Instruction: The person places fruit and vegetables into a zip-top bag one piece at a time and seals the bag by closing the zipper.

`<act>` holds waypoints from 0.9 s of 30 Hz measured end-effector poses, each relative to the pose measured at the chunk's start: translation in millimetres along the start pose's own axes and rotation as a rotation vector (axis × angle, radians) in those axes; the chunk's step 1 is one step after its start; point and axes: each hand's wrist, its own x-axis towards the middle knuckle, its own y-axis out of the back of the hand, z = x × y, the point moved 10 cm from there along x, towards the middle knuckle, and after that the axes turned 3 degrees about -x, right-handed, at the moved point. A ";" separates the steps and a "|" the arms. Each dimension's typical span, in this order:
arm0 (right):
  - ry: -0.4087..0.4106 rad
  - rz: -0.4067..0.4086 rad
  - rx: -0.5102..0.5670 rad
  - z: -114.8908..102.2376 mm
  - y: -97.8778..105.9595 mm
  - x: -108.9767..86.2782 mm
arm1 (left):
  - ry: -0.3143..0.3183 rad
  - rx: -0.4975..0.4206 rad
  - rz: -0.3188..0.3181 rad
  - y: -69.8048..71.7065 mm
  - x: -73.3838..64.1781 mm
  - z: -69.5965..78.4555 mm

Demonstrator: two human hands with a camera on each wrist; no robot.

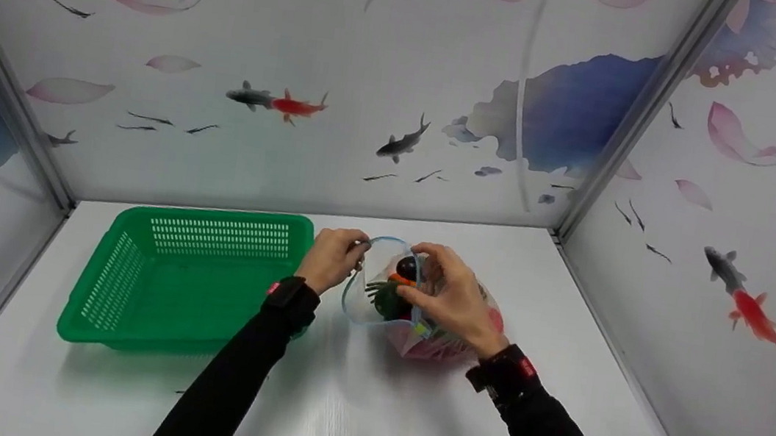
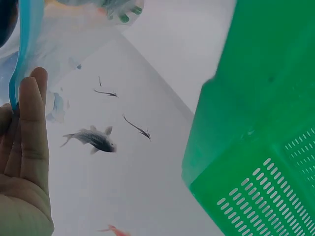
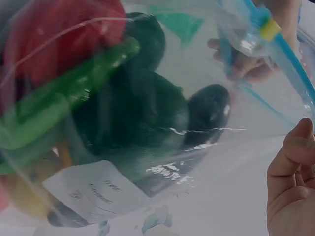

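A clear zip bag (image 1: 410, 343) with a blue zip edge (image 1: 385, 238) stands open-mouthed between both hands. My left hand (image 1: 331, 259) pinches the left side of this edge between thumb and fingers. On the opposite side, my right hand (image 1: 455, 300) grips the edge with bent fingers, its thumb reaching over the mouth. Vegetable-shaped items fill the bag: a dark purple one (image 1: 407, 268), a dark green one (image 3: 133, 118), a long light green one (image 3: 69, 93) and a red one (image 3: 64, 39). A yellow zip slider (image 3: 270, 30) sits on the edge. Paper with handwriting (image 3: 98, 189) shows through the plastic.
A green plastic basket (image 1: 201, 291) with slotted walls stands left of the bag, close to my left forearm. The white table (image 1: 348, 420) is enclosed by walls printed with fish and petals, including the back wall (image 1: 290, 169).
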 end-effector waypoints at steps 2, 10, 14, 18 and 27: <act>0.040 -0.006 -0.012 0.7 -3.9 -11.6 | -0.022 0.002 0.029 2.2 -1.1 0.1; 0.267 0.020 -0.242 -9.4 -12.9 -50.7 | -0.046 -0.011 0.087 8.3 -1.3 -1.0; 0.327 0.061 -0.405 -11.5 -18.7 -59.3 | 0.001 0.007 0.090 9.3 -0.1 -6.5; 0.326 0.110 -0.472 -6.1 -17.7 -64.8 | 0.036 0.012 0.069 8.3 -0.9 -11.2; 0.250 0.285 -0.239 18.2 14.4 -81.9 | -0.046 -0.028 0.077 9.7 -1.9 -3.8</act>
